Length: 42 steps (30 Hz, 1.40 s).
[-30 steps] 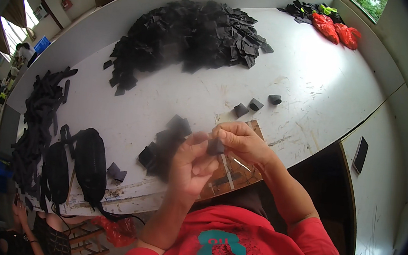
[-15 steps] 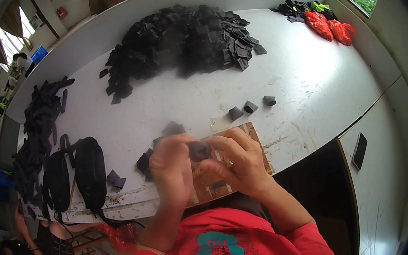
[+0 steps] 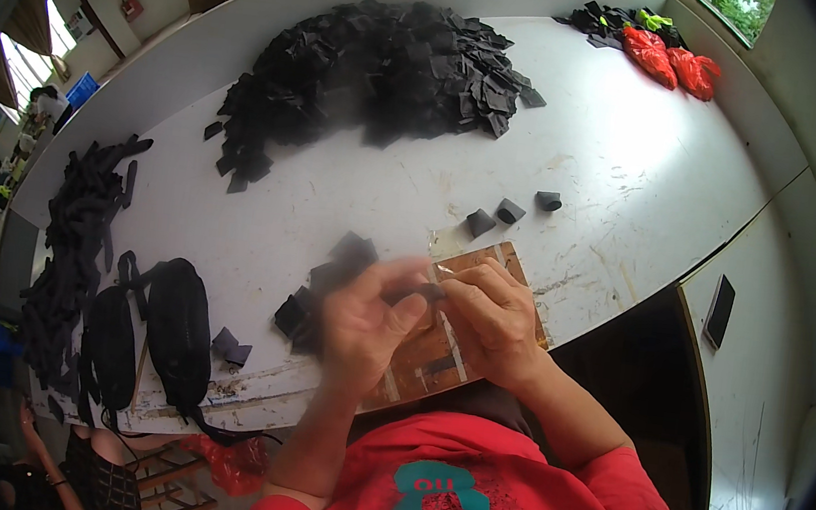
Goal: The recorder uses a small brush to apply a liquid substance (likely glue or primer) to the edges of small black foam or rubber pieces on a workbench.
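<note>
My left hand (image 3: pixel 376 317) and my right hand (image 3: pixel 491 325) meet over a wooden board (image 3: pixel 439 379), both closed on a small dark fabric piece (image 3: pixel 429 293), mostly hidden by fingers. My right fingertips pinch at its top. Just left of my left hand lies a blurred cluster of dark pieces (image 3: pixel 296 313). Beyond the board stand several small dark folded pieces (image 3: pixel 509 212) on the white table (image 3: pixel 628 179).
Large pile of black pieces (image 3: pixel 384 71); dark strips (image 3: pixel 71 252), two black pouches (image 3: pixel 176 329) at left; red bags (image 3: pixel 690 74) at back right; phone (image 3: pixel 721 311) on side surface. Another person's arm (image 3: pixel 43 455) at lower left. Raised partitions edge the table.
Both hands have shifted and re-gripped around the dark piece. My right fingers have come over its top, and the piece is now more hidden than half a second ago.
</note>
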Each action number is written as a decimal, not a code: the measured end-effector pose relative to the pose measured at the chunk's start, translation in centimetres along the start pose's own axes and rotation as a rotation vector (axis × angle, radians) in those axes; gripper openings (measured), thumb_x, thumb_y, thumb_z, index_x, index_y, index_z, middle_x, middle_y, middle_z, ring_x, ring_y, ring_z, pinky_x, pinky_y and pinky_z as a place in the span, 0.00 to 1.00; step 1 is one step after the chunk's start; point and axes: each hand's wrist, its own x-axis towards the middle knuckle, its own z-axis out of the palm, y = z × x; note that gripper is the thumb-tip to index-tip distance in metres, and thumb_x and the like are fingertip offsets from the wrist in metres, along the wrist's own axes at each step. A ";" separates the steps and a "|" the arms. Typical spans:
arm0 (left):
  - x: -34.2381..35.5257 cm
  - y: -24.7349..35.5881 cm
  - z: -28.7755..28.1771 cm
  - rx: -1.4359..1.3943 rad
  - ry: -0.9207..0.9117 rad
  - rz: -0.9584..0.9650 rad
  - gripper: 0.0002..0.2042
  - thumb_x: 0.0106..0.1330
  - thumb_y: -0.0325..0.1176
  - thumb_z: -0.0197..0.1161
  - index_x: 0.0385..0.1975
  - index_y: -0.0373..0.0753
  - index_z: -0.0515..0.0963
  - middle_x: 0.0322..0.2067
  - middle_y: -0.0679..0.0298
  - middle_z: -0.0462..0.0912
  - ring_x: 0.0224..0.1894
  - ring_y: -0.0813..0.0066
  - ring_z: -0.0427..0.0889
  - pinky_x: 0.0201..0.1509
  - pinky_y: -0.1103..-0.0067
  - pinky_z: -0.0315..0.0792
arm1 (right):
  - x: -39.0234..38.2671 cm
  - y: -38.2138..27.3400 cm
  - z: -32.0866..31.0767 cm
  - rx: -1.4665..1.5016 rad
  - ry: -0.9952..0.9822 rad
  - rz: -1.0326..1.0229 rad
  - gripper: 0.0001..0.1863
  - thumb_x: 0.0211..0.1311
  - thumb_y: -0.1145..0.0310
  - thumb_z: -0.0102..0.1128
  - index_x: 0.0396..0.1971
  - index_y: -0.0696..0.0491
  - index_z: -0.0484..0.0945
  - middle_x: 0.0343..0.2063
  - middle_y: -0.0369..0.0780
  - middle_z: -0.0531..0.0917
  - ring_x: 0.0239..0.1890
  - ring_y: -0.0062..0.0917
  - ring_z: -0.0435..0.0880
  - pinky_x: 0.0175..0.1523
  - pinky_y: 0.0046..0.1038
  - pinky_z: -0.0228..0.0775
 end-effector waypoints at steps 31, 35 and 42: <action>-1.4 -0.4 -0.1 0.193 0.047 -0.007 0.05 0.58 0.22 0.58 0.33 0.30 0.73 0.31 0.63 0.76 0.30 0.83 0.73 0.35 0.88 0.69 | 1.1 -0.6 -0.8 0.133 -0.065 0.233 0.10 0.45 0.73 0.63 0.30 0.55 0.75 0.25 0.39 0.75 0.23 0.28 0.75 0.26 0.24 0.68; -1.3 1.1 1.0 0.153 0.039 0.227 0.10 0.57 0.20 0.57 0.39 0.30 0.72 0.32 0.62 0.76 0.30 0.83 0.74 0.34 0.87 0.69 | 2.0 -1.9 -1.6 0.274 0.038 0.267 0.04 0.50 0.73 0.61 0.26 0.57 0.76 0.22 0.36 0.75 0.20 0.20 0.74 0.24 0.19 0.65; -2.5 1.1 2.9 0.134 0.038 0.252 0.08 0.54 0.16 0.59 0.33 0.28 0.72 0.32 0.59 0.75 0.31 0.79 0.74 0.36 0.85 0.71 | -0.9 -3.4 -1.2 1.306 0.135 1.098 0.10 0.61 0.65 0.52 0.25 0.55 0.73 0.19 0.33 0.75 0.19 0.13 0.71 0.23 0.14 0.61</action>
